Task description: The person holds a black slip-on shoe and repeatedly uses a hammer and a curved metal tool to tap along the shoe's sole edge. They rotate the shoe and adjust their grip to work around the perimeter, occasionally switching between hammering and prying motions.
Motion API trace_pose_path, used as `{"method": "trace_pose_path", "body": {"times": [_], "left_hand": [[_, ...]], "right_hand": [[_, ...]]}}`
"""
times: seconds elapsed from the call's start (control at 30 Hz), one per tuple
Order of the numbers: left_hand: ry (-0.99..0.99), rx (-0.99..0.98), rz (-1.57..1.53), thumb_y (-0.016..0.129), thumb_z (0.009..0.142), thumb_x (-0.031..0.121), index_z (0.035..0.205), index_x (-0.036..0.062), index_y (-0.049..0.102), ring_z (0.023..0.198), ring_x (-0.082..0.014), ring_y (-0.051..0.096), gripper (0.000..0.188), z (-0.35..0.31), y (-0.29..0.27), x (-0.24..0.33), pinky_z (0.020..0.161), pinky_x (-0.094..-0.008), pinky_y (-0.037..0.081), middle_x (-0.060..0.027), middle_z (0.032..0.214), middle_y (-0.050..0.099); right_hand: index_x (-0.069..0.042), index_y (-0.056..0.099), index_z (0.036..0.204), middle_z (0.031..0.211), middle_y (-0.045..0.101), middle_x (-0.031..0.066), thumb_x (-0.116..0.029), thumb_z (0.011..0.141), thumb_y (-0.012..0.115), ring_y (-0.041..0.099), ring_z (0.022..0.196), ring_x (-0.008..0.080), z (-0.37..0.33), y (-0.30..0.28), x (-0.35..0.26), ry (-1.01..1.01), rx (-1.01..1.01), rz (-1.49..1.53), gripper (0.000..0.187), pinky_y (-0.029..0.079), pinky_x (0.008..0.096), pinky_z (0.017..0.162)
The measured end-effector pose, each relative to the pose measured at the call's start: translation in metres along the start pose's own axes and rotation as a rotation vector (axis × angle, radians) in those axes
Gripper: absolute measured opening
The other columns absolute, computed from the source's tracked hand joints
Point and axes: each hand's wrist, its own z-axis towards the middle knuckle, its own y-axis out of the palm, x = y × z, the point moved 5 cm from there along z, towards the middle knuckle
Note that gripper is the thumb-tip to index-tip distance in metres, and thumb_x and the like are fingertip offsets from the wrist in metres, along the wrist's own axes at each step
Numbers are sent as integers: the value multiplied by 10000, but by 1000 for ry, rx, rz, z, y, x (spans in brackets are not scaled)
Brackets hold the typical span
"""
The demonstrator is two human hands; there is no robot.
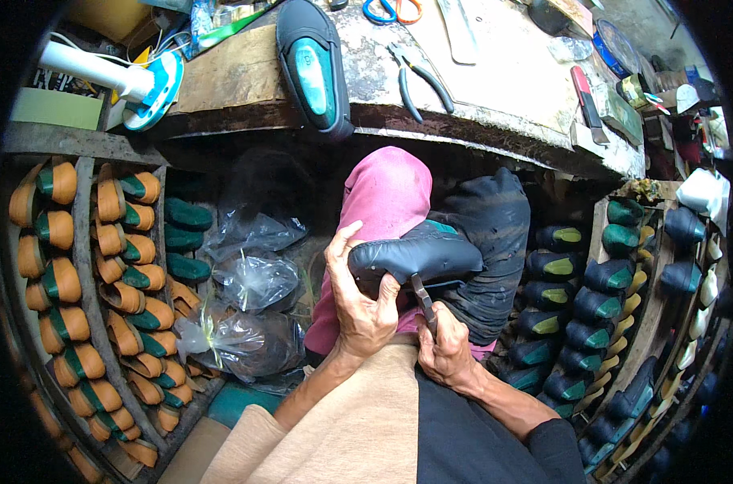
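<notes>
Across my lap lies a black shoe [415, 254] with a bit of green at its top edge, resting against my knees. My left hand [365, 310] is closed round one end of it, thumb on the near side and fingers at the far side. In my right fist [447, 345] is a slim grey metal hand tool [424, 300]. Its narrow tip touches the shoe's near lower edge; whether it has one jaw or two I cannot tell. A finished-looking black loafer [310, 68] with a teal insole sits on the workbench, overhanging its front edge.
The worn workbench [512, 89] spans the far side, holding pliers [415, 81], scissors [392, 10] and a red-handled knife [588, 105]. Racks of tan-and-green shoes [64, 278] stand left, dark shoes [608, 274] right. Clear plastic bags [258, 282] lie left of my legs.
</notes>
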Motion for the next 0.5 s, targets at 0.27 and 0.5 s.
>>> {"method": "trace_pose_path", "body": {"times": [0.27,0.5], "left_hand": [[6,-114,28,807,990,130,1480,-1,647,1150,-239,627,531,21,7,-5,1078,-385,489,-105,1298,656],[81,-119,121,736,986,58,1367,61,731,1050,-348,670,381,34,10,-13,961,-439,532,-162,1150,654]], "right_hand": [[62,563,1049,887,554,220,135,957,635,617,714,446,8,3,13,2,67,-21,138,499,518,622],[54,546,1020,825,574,250,75,1015,668,627,713,486,22,-5,24,87,-31,-86,124,495,542,649]]}}
